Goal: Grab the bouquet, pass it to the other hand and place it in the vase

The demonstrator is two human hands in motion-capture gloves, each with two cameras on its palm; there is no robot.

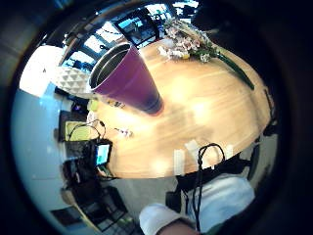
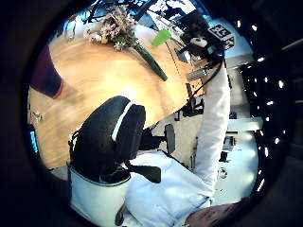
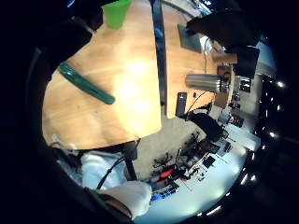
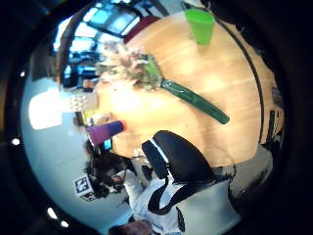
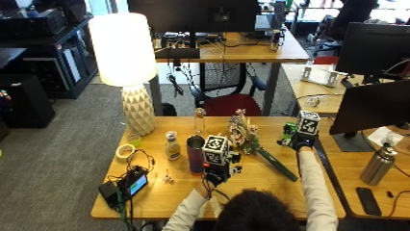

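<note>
A light wooden table stands in an office, on grey carpet, with a second desk carrying a dark monitor behind it and a red chair between the two. From left to right along the table: a black device with a lit screen amid cables, a roll of tape, a white lamp with a faceted base, a small bottle with a white cap, and the purple vase, standing upright with its metal-lined mouth open. Just right of the vase the left hand hovers above the tabletop, apart from both vase and flowers; its fingers cannot be made out, and neither of its palm views shows anything held. The bouquet lies flat on the wood right of centre, pale pink and white blooms pointing toward the far edge, its long green stem wrap running toward the near right. A green cup stands near the far right edge. The right hand is raised beside that cup, well clear of the stem wrap; whether its fingers are spread or curled cannot be told. On the adjoining desk at the right lie a steel flask and a dark phone.
</note>
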